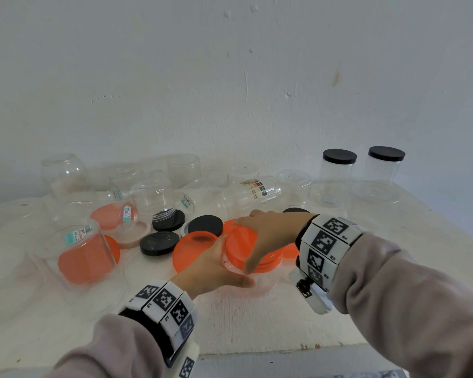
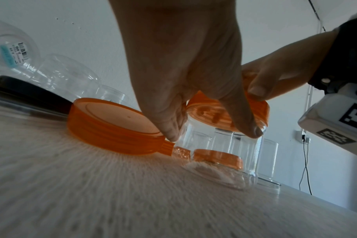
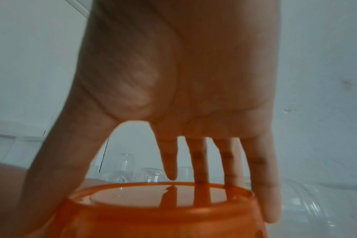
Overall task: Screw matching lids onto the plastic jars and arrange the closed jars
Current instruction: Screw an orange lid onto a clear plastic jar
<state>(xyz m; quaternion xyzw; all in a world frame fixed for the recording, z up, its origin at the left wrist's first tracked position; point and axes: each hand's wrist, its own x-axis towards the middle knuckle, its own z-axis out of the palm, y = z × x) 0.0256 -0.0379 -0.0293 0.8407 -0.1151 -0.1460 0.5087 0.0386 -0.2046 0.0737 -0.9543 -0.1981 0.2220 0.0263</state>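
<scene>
A clear plastic jar (image 1: 260,279) stands upright on the white table near its front middle, with an orange lid (image 1: 243,241) on its mouth. My left hand (image 1: 216,268) grips the jar's side from the left; in the left wrist view the thumb and fingers (image 2: 253,128) press the jar wall (image 2: 224,145) just under the lid (image 2: 214,111). My right hand (image 1: 271,230) spans the lid from above. In the right wrist view its fingers (image 3: 202,169) reach over the far rim of the lid (image 3: 163,214), with the thumb along the left side.
A loose orange lid (image 1: 194,249) lies touching the jar's left. Three black lids (image 1: 159,242) sit behind it. A lidded orange jar (image 1: 85,255) lies at the left. Several open clear jars crowd the back. Two black-lidded jars (image 1: 339,175) stand at the back right.
</scene>
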